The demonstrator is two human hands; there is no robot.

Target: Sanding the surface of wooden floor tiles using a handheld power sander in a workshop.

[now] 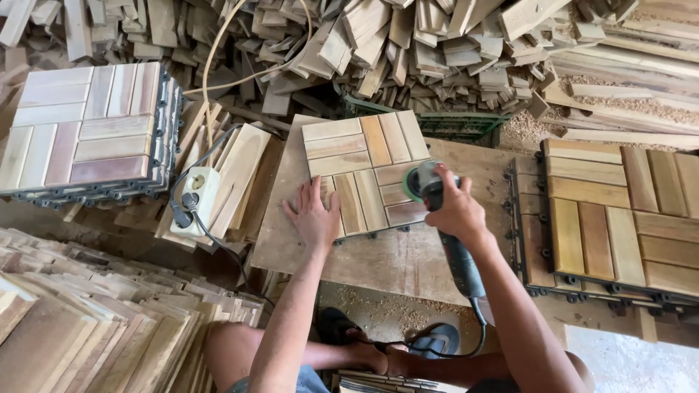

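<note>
Diagonally, the sander [445, 231] points disc-first away from the person.

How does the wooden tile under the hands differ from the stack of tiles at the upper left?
The tile lies single on a board, while the stack holds several tiles piled up. The left hand presses the tile and the right hand holds a sander on it; nobody touches the stack. The stack's top shows reddish slats, the tile yellower ones. Both have slats in a square pattern.
</note>
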